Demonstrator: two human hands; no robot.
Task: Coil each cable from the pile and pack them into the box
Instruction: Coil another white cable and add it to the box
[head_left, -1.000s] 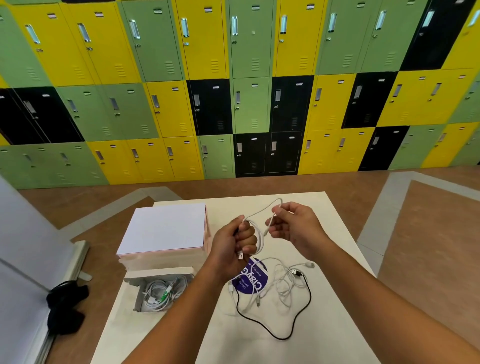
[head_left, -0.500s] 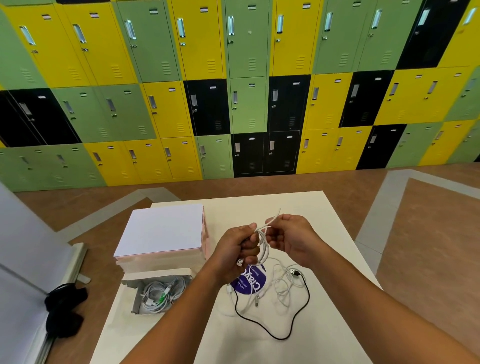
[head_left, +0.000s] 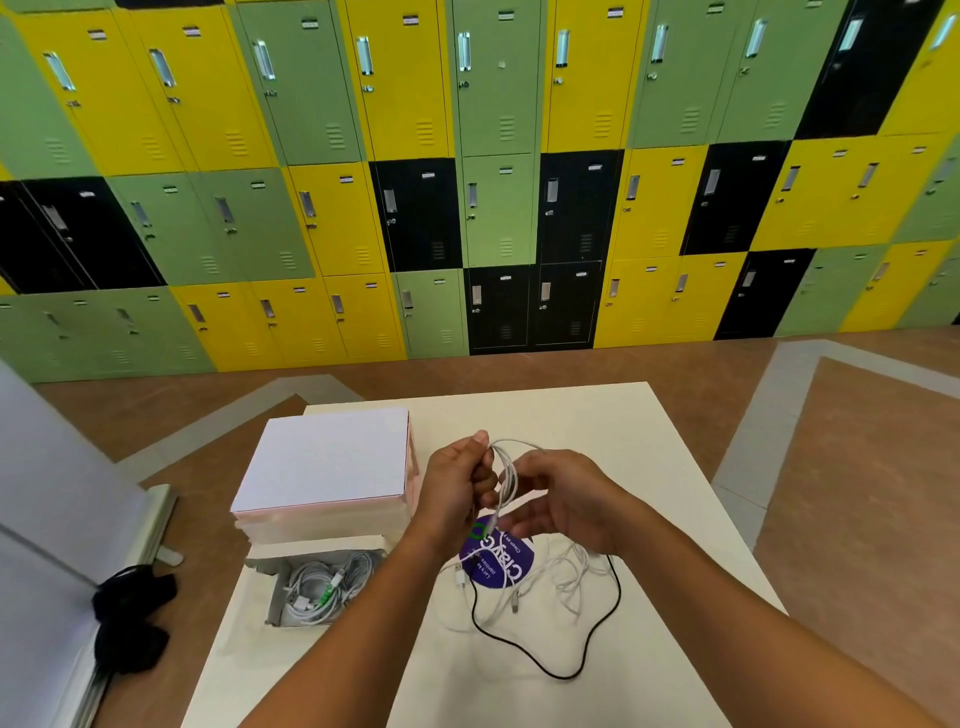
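Two hands meet mid-table: left hand (head_left: 457, 483) grips a white cable (head_left: 506, 478) coil so loops don't spring apart, right hand (head_left: 566, 499) curls round it, prob. wrapping the tail. Loose pile (head_left: 571, 582) lies just nearer; part-filled box (head_left: 317, 555) near left.

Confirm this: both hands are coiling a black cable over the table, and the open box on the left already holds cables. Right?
Not quite: the head view shows the left hand and right hand gripping a white cable; the black cable lies loose on the table. The open box does already hold coiled cables.
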